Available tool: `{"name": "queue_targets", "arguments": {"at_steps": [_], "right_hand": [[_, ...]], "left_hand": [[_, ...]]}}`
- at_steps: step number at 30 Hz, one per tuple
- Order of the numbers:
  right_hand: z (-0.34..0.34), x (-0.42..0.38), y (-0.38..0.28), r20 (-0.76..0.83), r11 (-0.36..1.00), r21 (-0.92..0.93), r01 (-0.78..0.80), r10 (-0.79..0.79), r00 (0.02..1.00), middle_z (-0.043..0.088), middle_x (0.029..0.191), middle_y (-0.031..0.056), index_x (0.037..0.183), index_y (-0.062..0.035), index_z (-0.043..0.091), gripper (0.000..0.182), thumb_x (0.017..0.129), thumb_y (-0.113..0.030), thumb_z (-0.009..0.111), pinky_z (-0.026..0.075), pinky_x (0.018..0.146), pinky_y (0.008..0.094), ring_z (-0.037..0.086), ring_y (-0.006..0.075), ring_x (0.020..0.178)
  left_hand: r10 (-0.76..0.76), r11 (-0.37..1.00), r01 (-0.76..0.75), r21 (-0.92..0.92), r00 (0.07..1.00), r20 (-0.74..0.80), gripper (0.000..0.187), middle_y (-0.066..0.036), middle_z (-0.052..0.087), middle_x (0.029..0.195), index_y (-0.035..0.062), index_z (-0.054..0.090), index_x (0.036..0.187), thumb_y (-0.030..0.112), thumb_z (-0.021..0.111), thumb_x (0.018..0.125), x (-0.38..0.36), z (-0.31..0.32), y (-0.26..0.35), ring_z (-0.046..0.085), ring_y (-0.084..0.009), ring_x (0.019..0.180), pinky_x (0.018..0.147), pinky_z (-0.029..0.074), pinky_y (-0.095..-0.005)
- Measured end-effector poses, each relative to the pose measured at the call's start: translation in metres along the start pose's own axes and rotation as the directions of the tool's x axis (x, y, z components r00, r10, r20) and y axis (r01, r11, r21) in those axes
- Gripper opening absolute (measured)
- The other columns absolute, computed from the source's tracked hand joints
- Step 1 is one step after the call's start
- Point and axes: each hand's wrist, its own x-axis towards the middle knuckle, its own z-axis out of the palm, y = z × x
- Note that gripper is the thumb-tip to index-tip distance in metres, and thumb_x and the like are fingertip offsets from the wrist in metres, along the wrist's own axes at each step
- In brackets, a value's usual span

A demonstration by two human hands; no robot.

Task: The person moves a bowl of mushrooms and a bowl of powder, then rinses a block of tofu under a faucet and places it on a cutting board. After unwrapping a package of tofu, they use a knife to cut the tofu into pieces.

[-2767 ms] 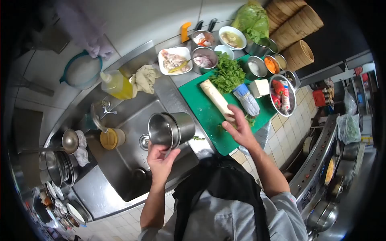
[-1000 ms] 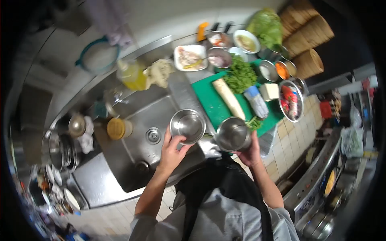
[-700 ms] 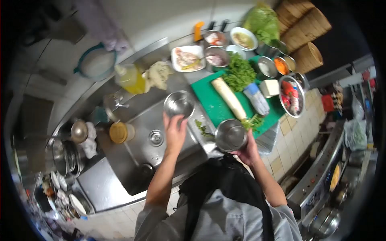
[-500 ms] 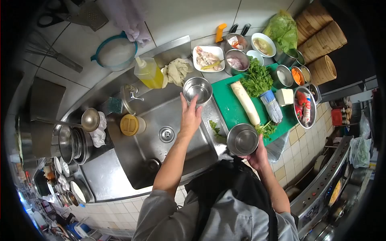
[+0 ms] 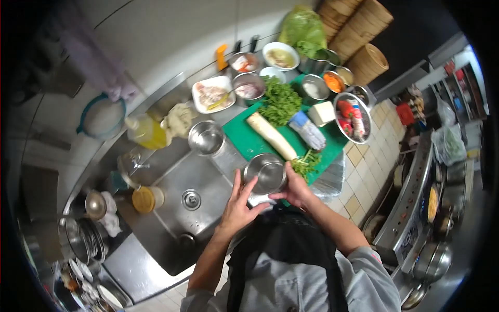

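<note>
In front of my body, a deep round stainless steel bowl (image 5: 266, 175) is gripped at its right side by my right hand (image 5: 297, 189), thumb up near the rim. My left hand (image 5: 240, 207) is open beside it, fingers spread, with fingertips right at the bowl's left side. A second steel bowl (image 5: 207, 138) stands by the sink's back right corner, away from both hands. Just beyond the held bowl lies a green cutting board (image 5: 240, 129) bearing a white radish (image 5: 270, 136), leafy greens (image 5: 281, 101), a plastic-wrapped bundle (image 5: 307, 131) and a white block (image 5: 322, 114).
The steel sink (image 5: 179, 182) is on the left, with a yellow-lidded container (image 5: 147, 199) and a jug of yellow liquid (image 5: 145, 132) around it. A plate of meat (image 5: 212, 94), small steel containers and an oval bowl (image 5: 353, 118) surround the board. A stove (image 5: 408, 208) stands right.
My left hand has left the other steel bowl and come over to the one in my right hand. The camera view has turned, shifting the counter leftward.
</note>
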Motion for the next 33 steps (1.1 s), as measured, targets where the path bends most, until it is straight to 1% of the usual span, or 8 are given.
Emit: {"name": "queue_targets", "arguments": {"at_steps": [4,6,11,19,24,28,30,33], "right_hand": [[0.001,-0.018,-0.012,0.068,0.998,-0.058,0.033,-0.029,0.997,0.064,0.139,0.0137,0.148,-0.0079,0.052,0.067,0.111,-0.061,0.035,0.066,0.08,0.0467,0.069,0.0274,0.117],[-0.015,-0.026,-0.019,0.065,0.992,-0.091,0.088,-0.082,0.995,0.064,0.136,0.0143,0.148,-0.0063,0.051,0.063,0.111,-0.057,0.041,0.065,0.082,0.046,0.069,0.0249,0.116],[-0.066,-0.063,-0.064,-0.012,0.933,-0.139,0.332,-0.337,0.942,0.069,0.123,0.0123,0.141,-0.0055,0.057,0.045,0.111,-0.039,0.055,0.064,0.08,0.0413,0.07,0.0217,0.108],[-0.145,-0.093,-0.144,-0.246,0.788,-0.121,0.603,-0.613,0.751,0.069,0.112,0.0046,0.134,-0.008,0.063,0.036,0.11,-0.034,0.059,0.06,0.08,0.0356,0.067,0.0147,0.1],[-0.184,-0.085,-0.195,-0.267,0.743,-0.188,0.643,-0.668,0.694,0.069,0.114,0.0039,0.136,-0.0069,0.062,0.038,0.11,-0.034,0.059,0.06,0.082,0.033,0.068,0.0143,0.103],[-0.239,-0.055,-0.235,-0.26,0.651,-0.261,0.713,-0.758,0.597,0.072,0.116,0.0053,0.135,-0.0057,0.063,0.036,0.109,-0.031,0.06,0.06,0.083,0.0325,0.068,0.0144,0.103],[-0.276,-0.035,-0.255,-0.286,0.598,-0.299,0.743,-0.799,0.528,0.072,0.115,0.0038,0.133,-0.0052,0.065,0.034,0.109,-0.028,0.062,0.059,0.084,0.0314,0.067,0.0125,0.103],[-0.313,-0.016,-0.287,-0.328,0.57,-0.361,0.738,-0.818,0.472,0.072,0.116,0.0023,0.131,-0.005,0.067,0.031,0.109,-0.027,0.062,0.057,0.084,0.0301,0.065,0.0106,0.102]], "left_hand": [[-0.081,0.996,0.083,-0.016,0.992,0.097,0.039,-0.035,0.033,0.163,0.0067,0.073,0.118,0.007,0.089,0.081,0.003,0.01,-0.019,0.074,-0.0343,0.11,0.092,0.061,-0.0385],[-0.024,1.0,0.024,0.02,0.999,-0.032,0.02,-0.034,0.033,0.163,0.004,0.075,0.099,0.003,0.086,0.082,0.005,0.007,-0.015,0.077,-0.0272,0.089,0.082,0.063,-0.0346],[-0.066,0.985,0.059,0.164,0.997,0.038,0.026,-0.036,0.025,0.167,0.0103,0.077,0.106,0.006,0.086,0.082,0.011,0.008,-0.017,0.055,-0.047,0.138,0.1,0.056,-0.0448],[-0.06,0.966,0.041,0.257,0.996,0.066,0.036,-0.036,0.021,0.168,0.0084,0.074,0.122,0.001,0.075,0.087,0.02,0.04,-0.017,0.043,-0.0513,0.146,0.112,0.047,-0.047],[-0.079,0.957,0.064,0.284,0.996,0.041,0.066,-0.037,0.019,0.168,0.0044,0.048,0.154,-0.002,0.066,0.09,0.023,0.05,-0.017,0.034,-0.0558,0.15,0.118,0.042,-0.05],[-0.364,0.928,0.372,0.001,0.908,-0.209,0.079,-0.029,0.026,0.169,0.0037,0.026,0.166,-0.006,0.058,0.094,0.007,0.06,-0.029,0.044,-0.0427,0.148,0.113,0.047,-0.0449],[-0.467,0.859,0.508,0.062,0.828,-0.312,0.079,-0.024,0.031,0.168,0.0034,0.021,0.167,-0.007,0.055,0.096,-0.011,0.049,-0.038,0.049,-0.0358,0.145,0.108,0.051,-0.0405],[-0.433,0.864,0.502,0.038,0.778,-0.454,0.075,-0.023,0.036,0.165,0.0017,0.023,0.166,-0.006,0.054,0.098,-0.01,0.043,0.005,0.051,-0.0351,0.143,0.104,0.052,-0.0395]]}}
